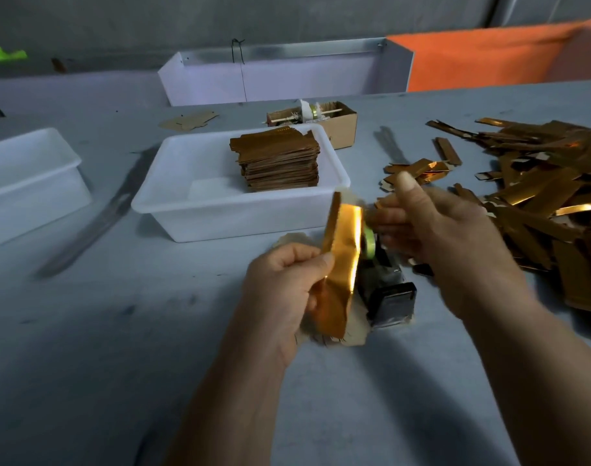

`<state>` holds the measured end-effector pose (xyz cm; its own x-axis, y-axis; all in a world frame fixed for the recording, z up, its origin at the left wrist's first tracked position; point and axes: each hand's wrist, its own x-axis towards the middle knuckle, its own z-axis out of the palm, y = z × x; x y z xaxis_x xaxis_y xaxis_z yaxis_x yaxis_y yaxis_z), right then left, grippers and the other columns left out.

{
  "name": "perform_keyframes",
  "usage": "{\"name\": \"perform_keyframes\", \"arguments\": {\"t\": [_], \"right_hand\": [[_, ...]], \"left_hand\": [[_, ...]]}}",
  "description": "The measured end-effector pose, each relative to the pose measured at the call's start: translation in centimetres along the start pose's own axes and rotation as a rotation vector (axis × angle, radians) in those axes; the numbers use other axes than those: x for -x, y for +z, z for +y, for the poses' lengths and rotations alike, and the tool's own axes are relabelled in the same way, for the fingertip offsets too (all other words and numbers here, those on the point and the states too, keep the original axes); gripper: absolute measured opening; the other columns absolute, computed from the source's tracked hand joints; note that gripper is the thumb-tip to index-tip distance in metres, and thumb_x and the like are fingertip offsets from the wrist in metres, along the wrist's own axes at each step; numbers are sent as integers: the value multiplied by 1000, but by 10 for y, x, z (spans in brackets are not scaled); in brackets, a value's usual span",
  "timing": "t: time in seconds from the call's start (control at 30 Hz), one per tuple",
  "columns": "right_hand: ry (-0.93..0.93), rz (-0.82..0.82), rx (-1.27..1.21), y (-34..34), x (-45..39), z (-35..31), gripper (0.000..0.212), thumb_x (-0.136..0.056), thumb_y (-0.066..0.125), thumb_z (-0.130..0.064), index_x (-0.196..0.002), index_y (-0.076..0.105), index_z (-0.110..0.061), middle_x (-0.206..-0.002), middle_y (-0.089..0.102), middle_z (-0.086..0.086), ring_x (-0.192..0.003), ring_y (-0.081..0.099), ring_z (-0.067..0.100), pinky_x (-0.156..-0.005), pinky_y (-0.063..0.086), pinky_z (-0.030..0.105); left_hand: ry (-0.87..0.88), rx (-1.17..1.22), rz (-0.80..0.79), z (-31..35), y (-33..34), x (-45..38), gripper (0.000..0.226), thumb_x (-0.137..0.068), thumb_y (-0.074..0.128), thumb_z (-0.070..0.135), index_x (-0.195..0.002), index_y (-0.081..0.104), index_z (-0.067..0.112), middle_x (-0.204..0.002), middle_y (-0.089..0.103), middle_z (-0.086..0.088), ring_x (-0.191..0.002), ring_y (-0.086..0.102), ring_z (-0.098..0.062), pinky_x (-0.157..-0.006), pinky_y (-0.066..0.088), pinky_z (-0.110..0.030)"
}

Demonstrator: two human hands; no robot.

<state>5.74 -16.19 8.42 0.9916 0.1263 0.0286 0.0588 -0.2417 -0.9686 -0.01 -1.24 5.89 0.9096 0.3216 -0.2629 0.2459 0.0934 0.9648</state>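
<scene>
You are holding the gold card piece (342, 264) up on its edge over the middle of the table (119, 331), just in front of the white tub (240, 210). Your left hand (287, 290) is pinching its lower left side with the thumb and curled fingers. It is looking thin, light, shiny and bendy, so it is probably creasing easily. Keep holding it softly by the edge. Your right hand (448, 237) is reaching toward the green tape roll (369, 243), fingers stretched out, thumb up. The fingertips are blurry, so I cannot tell if they are touching it.

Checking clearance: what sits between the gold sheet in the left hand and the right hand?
Head view: a black tape dispenser with a green roll, partly behind the gold sheet.
</scene>
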Motion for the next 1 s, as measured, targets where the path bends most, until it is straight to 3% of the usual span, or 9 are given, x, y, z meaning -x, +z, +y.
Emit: {"name": "perform_keyframes", "arguments": {"t": [0.13,0.2,0.33,0.47,0.57,0.63,0.67,0.83,1.0], "right_hand": [[24,-91,412,-12,21,24,99,-50,59,-69,-138,33,-34,-134,50,-8,-119,50,17,-88,46,35],[33,-164,512,-4,32,40,103,-51,63,-61,-143,24,-32,-140,45,-6,-121,46,14,-85,44,25],[-50,-11,616,5,33,60,79,-74,73,-31,-141,31,-31,-137,50,-5,-122,51,16,-72,32,11],[-61,13,668,12,28,60,64,-80,69,-31,-137,39,-29,-138,48,-2,-120,49,14,-71,31,6],[71,-61,433,7,24,58,37,-83,64,-35,-118,53,-34,-129,52,-1,-103,48,8,-63,35,10],[124,-46,251,4,22,55,7,-86,60,-34,-93,59,-32,-111,60,-1,-95,54,10,-60,37,17],[132,-25,211,4,21,56,3,-87,59,-32,-85,60,-29,-102,62,-1,-92,56,11,-60,37,19],[222,30,116,10,14,53,10,-87,62,-27,-80,65,-20,-85,64,0,-82,57,12,-61,39,24],[261,25,107,12,12,52,12,-87,62,-29,-81,65,-19,-82,64,-2,-75,55,6,-55,36,21]], "left_hand": [[-64,120,112,-12,-7,3,10,-86,66,12,-75,67,12,-69,63,-8,-58,57,-17,-43,47,-18],[-65,135,123,-18,-6,3,11,-85,66,11,-74,67,12,-68,61,-8,-58,55,-17,-43,45,-19],[-52,138,89,-22,-2,4,12,-86,66,11,-74,67,12,-55,59,2,-44,51,-6,-38,38,-15],[-35,129,76,-25,0,3,10,-88,65,12,-78,67,11,-49,55,6,-37,44,-2,-35,33,-14],[-82,203,62,-25,-2,2,5,-87,66,11,-84,69,9,-66,67,-2,-50,60,-6,-43,45,-15],[-127,299,21,-24,-1,0,5,-87,64,5,-90,67,3,-85,73,-11,-69,72,-15,-54,55,-20],[-141,330,1,-23,0,0,6,-87,63,3,-92,66,1,-90,73,-14,-75,73,-18,-57,57,-22],[-131,332,-30,-25,7,0,11,-88,61,0,-98,64,-3,-102,70,-21,-89,72,-27,-67,61,-29],[-115,308,-57,-23,12,1,6,-88,62,0,-92,65,2,-99,71,-18,-78,74,-23,-58,58,-23]]}}
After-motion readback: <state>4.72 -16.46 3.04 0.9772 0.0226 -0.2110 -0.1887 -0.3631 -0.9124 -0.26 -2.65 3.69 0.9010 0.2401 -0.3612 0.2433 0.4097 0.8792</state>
